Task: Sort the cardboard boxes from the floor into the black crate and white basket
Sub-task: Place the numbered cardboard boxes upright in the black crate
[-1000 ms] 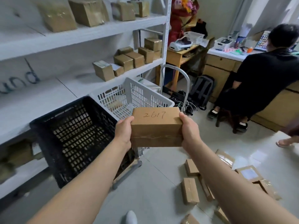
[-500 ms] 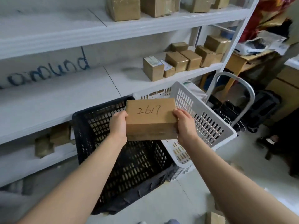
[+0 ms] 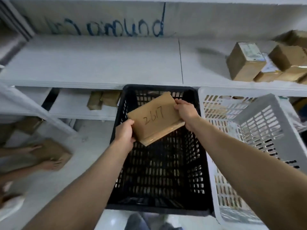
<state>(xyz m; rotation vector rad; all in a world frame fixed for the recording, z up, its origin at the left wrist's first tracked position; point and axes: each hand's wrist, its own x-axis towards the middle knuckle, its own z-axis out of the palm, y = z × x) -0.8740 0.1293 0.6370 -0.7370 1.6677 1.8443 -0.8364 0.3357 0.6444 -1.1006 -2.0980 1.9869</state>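
- Cardboard box (image 3: 155, 117), marked 2617, hangs tilted over the black crate (image 3: 159, 208).
- Left hand (image 3: 124, 134) and right hand (image 3: 186, 112) clasp opposite ends.
- Looks light and stiff; end grips suit it.

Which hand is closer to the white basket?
Right. The right hand grips the box just beside the basket; the left hand grips its other end, farther off over the crate.

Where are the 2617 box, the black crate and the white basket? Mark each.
2617 box (image 3: 155, 117), head view, top face at the written number.
black crate (image 3: 182, 208), head view, near rim.
white basket (image 3: 262, 130), head view, perforated side wall.
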